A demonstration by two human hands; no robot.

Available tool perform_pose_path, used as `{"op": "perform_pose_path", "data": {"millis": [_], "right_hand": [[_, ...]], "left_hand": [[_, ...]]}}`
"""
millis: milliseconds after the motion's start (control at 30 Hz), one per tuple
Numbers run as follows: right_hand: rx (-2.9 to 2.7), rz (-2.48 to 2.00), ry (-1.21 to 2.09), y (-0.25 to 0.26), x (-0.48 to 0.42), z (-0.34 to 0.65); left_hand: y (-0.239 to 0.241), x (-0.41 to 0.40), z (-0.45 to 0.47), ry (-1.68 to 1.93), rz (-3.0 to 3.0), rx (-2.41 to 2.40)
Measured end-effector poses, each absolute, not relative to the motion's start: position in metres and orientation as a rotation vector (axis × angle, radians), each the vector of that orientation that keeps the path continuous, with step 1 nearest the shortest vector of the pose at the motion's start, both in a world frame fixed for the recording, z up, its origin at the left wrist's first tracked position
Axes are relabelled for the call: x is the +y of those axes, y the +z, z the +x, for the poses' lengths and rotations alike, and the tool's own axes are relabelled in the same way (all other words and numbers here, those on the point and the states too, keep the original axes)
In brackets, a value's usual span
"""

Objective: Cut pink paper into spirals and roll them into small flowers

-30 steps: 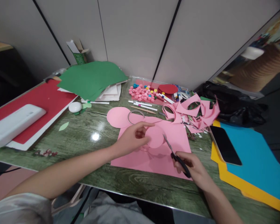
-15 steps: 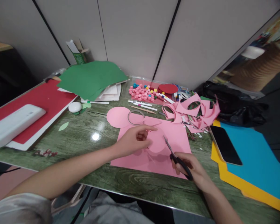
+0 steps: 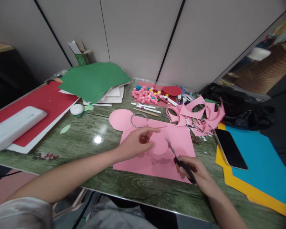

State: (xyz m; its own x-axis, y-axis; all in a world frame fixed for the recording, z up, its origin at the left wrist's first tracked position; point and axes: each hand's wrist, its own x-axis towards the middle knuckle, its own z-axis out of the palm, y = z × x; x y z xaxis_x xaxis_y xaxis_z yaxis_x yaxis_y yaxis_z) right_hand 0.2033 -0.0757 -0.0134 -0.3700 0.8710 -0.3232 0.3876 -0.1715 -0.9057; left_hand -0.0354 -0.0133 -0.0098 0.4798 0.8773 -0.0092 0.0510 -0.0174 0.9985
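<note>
My left hand [image 3: 139,143] pinches the left edge of a round pink paper piece [image 3: 160,144], held just above a larger pink sheet [image 3: 135,163] on the table. In my right hand [image 3: 193,170] is a pair of black-handled scissors [image 3: 181,162], its blades pointing up and left at the right edge of the round piece. Fingers hide part of the handles. A metal ring [image 3: 132,121] lies at the top left of the sheet, partly over a pink paper circle [image 3: 120,119].
Pink paper offcuts [image 3: 205,117] are heaped at the back right, near a black plastic bag [image 3: 243,108]. A phone [image 3: 230,148] rests on blue paper [image 3: 264,162]. Green sheets [image 3: 92,78], markers [image 3: 147,109] and small pink pieces [image 3: 143,93] lie along the back.
The round pink piece has tilted and shifted slightly between my hands. The scissors have moved a little left; both hands keep their grip.
</note>
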Motion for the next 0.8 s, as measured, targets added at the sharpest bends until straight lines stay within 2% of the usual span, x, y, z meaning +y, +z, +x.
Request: {"op": "perform_pose_path", "data": {"millis": [800], "right_hand": [[-1.637, -1.389, 1.563, -0.0124, -0.0769, 0.2008]], "left_hand": [[-0.0118, -0.0140, -0.0372, 0.843, 1.442, 0.891]]}}
